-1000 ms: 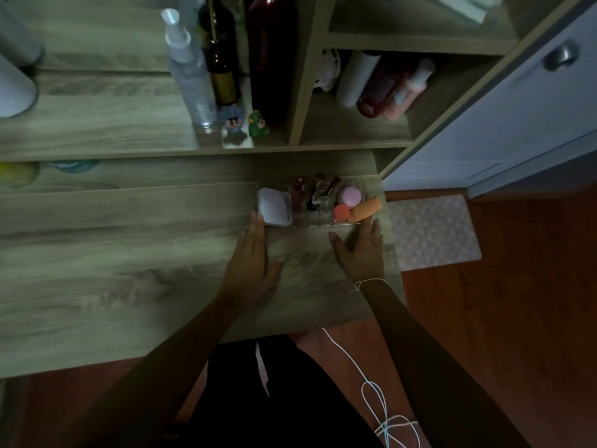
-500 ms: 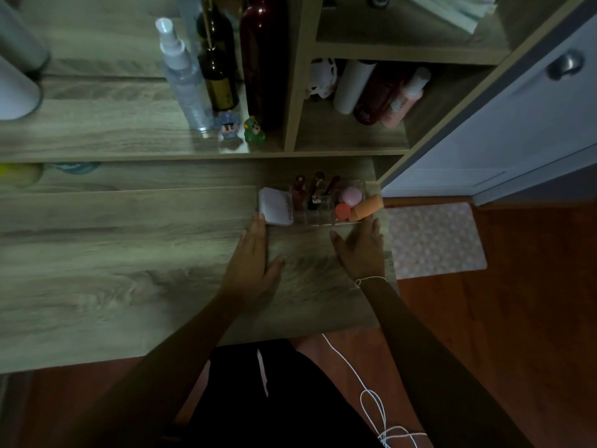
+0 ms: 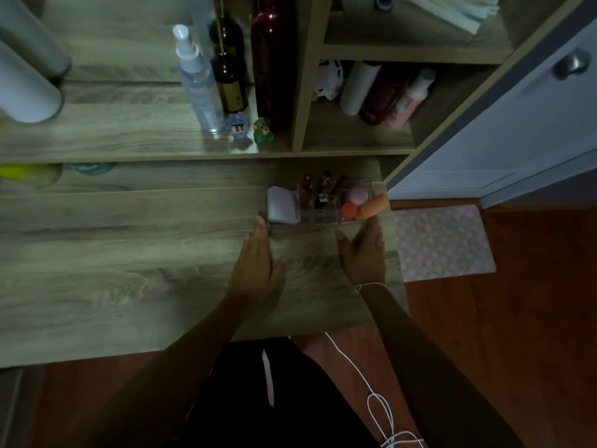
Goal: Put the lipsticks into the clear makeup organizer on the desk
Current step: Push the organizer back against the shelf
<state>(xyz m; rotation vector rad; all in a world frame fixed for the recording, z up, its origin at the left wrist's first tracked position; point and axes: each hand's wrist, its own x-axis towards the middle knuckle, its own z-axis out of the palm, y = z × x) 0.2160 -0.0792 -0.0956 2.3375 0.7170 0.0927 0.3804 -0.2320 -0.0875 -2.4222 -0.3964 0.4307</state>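
The clear makeup organizer (image 3: pixel 323 219) stands on the wooden desk near its right end. Three lipsticks (image 3: pixel 321 190) stand upright in its middle slots. A white compact (image 3: pixel 282 205) lies in its left part, pink and orange sponges (image 3: pixel 357 197) in its right part. My left hand (image 3: pixel 258 263) rests flat on the desk, fingertips at the organizer's front left corner. My right hand (image 3: pixel 363 253) lies flat with fingers at the front right corner. Neither hand holds anything.
A shelf above the desk carries a spray bottle (image 3: pixel 198 79), dark bottles (image 3: pixel 273 59), and two small figurines (image 3: pixel 250 127). More bottles (image 3: pixel 387 92) lie in a cubby on the right. A white door (image 3: pixel 533 124) and a dotted mat (image 3: pixel 442 242) are to the right.
Both hands stay flat on the desk in front of the organizer; only the view has shifted slightly.
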